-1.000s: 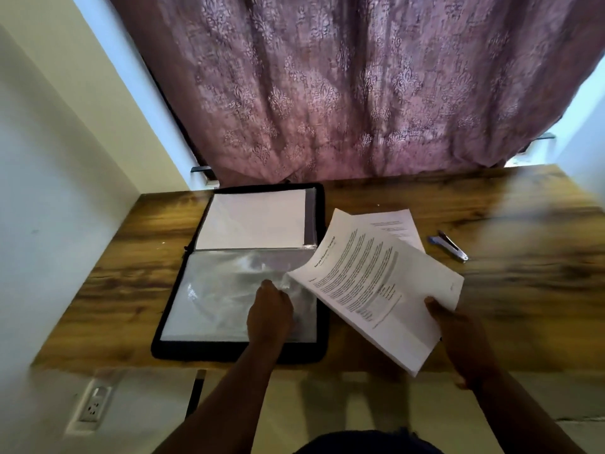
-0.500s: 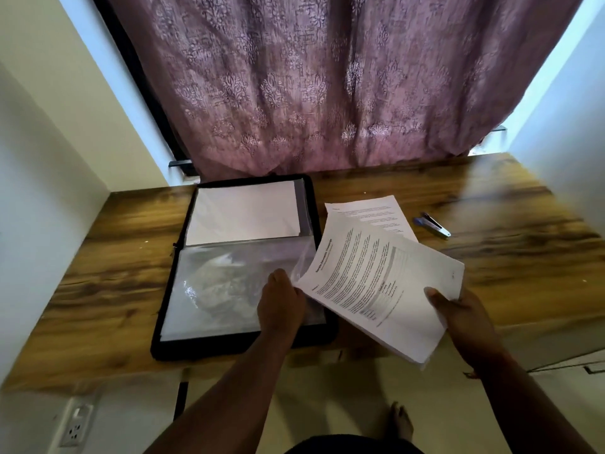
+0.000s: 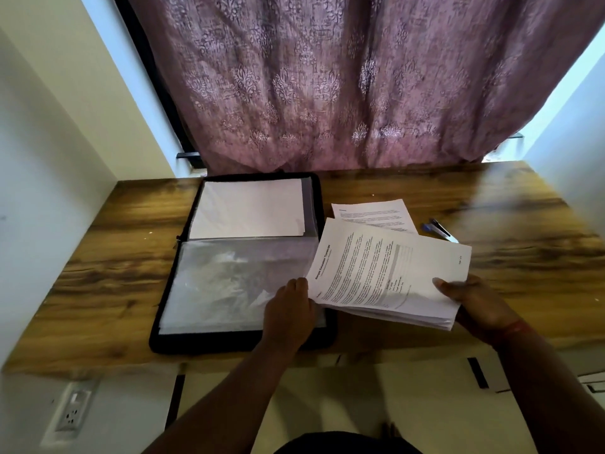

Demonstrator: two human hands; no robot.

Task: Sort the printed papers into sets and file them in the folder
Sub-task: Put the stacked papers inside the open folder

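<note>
Wooden surface [image 3: 491,204], bounded by a white wall at the left, another at the right, and a patterned mauve curtain [image 3: 343,86] hanging along the far edge; the near edge runs just behind both wrists. Black zip folder [image 3: 235,342], lying open on the surface and taken as landmark: bare wood lies left of it, and a wider bare stretch lies right of it past the papers. Far half of the folder carries a plastic sleeve holding white sheets [image 3: 248,208]; the near half shows a crinkled clear sleeve [image 3: 229,283]. Stack of printed papers [image 3: 389,273], thick, printed side up, raised off the surface just right of the folder, its left corner overlapping the folder's right border. Left hand [image 3: 289,314], at the folder's near right corner, back upward, fingers curled at the stack's left corner; whether they pinch the paper or the sleeve edge cannot be told. Right hand [image 3: 474,303], well right of the folder, holding the stack's right end, thumb on top, fingers beneath. Single printed sheet [image 3: 373,214], flat on the surface beyond the stack. Blue and silver stapler [image 3: 440,229], right of that sheet. Wall socket [image 3: 70,412], below the surface's near left edge.
</note>
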